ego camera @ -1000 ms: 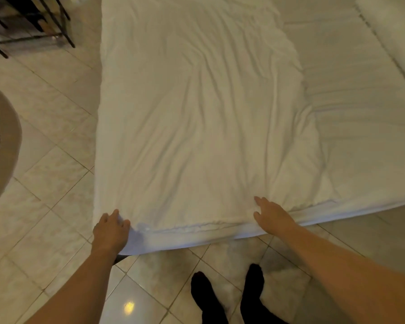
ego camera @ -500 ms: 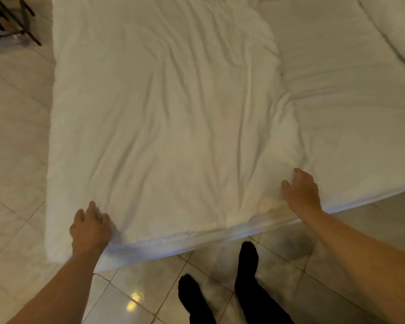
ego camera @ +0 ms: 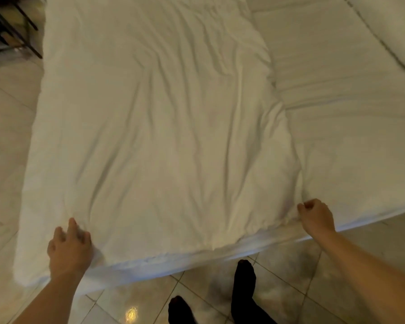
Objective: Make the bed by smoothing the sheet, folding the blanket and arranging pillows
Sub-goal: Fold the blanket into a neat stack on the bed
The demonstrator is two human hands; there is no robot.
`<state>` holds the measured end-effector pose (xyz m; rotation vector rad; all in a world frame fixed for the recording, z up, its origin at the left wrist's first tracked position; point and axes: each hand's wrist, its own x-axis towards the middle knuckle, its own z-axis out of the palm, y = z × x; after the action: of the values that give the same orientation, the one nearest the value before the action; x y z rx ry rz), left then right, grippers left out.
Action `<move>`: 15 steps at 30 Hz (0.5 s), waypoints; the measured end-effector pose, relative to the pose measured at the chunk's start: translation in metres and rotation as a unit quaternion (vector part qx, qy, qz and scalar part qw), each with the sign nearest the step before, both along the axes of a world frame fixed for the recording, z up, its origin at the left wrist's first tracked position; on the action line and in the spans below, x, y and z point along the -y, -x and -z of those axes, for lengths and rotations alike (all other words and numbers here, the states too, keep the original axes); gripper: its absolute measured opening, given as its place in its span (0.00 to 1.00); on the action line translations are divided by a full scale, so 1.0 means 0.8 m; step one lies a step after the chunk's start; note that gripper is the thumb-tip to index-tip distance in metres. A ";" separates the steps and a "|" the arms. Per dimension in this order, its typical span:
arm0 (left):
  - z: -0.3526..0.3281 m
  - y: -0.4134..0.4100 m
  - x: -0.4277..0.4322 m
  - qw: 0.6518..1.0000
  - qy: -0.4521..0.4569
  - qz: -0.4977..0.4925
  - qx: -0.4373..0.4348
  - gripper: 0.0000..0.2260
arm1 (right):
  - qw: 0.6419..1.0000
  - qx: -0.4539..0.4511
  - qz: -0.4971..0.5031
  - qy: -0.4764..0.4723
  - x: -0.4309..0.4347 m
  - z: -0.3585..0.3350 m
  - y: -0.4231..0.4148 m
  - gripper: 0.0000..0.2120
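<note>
A wrinkled white blanket [ego camera: 154, 141] lies spread over the left part of the bed, its near edge along the mattress edge. My left hand [ego camera: 68, 250] rests on top of the blanket near its front left corner, fingers slightly bent and blurred. My right hand [ego camera: 316, 217] is closed in a fist and grips the blanket's front right corner. The white sheet [ego camera: 351, 127] lies bare to the right of the blanket. Part of a white pillow [ego camera: 393, 26] shows at the top right.
Beige floor tiles [ego camera: 7, 141] surround the bed on the left and front. Dark metal furniture legs [ego camera: 7, 26] stand at the top left. My feet in black socks [ego camera: 243, 291] are on the tiles just in front of the mattress.
My right hand slid rightward along the near edge and closed into a fist on the blanket's corner. My left hand moved from the edge onto the blanket's top.
</note>
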<state>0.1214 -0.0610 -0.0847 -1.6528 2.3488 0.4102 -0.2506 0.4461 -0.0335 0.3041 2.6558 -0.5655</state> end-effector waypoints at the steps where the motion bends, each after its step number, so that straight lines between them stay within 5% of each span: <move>1: -0.002 0.000 -0.001 1.000 -0.001 -0.003 0.004 0.24 | 1.000 0.004 0.007 0.012 -0.002 0.001 0.000 0.10; 15: -0.023 -0.026 -0.023 0.997 -0.050 0.050 0.008 0.33 | 0.998 -0.026 0.027 -0.055 -0.101 -0.017 -0.035 0.10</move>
<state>0.1420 -0.0428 -0.0662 -1.4813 2.3464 0.4843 -0.2228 0.5269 -0.0201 0.3998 2.7418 -0.4517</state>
